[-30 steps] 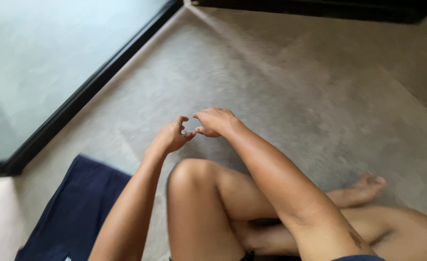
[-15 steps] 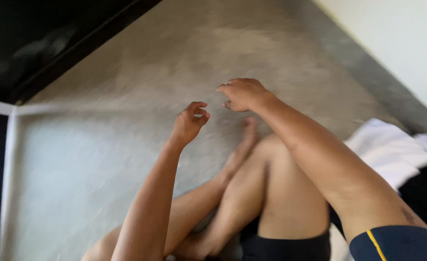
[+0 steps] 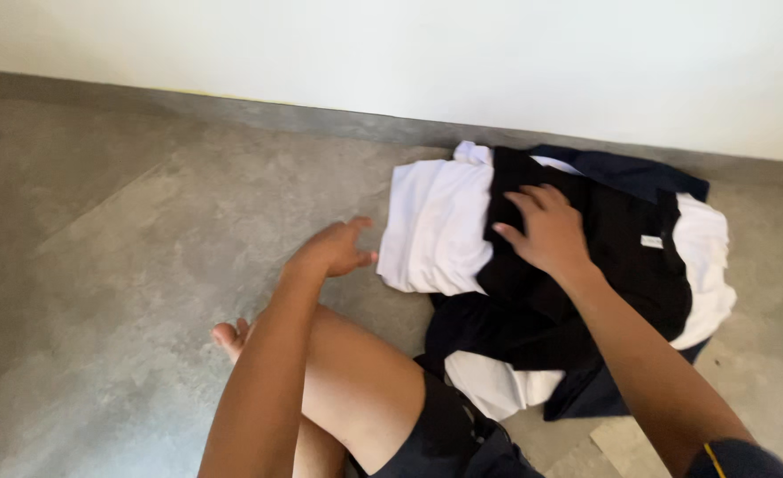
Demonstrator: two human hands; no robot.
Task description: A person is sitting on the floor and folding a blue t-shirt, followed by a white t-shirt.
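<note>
A pile of black and white clothes lies on the grey floor beside the wall. My right hand rests flat on a black garment on top of the pile, fingers spread. My left hand hovers just left of the pile's white edge, fingers apart and holding nothing. My bare knee and foot show below, in dark shorts.
A white wall with a grey skirting strip runs across the top. Grey floor stretches to the left. A dark navy garment lies under the pile at the back.
The view has swung right from the floor by the dark window frame to the wall. Both hands moved from mid-air onto and beside the clothes pile.
</note>
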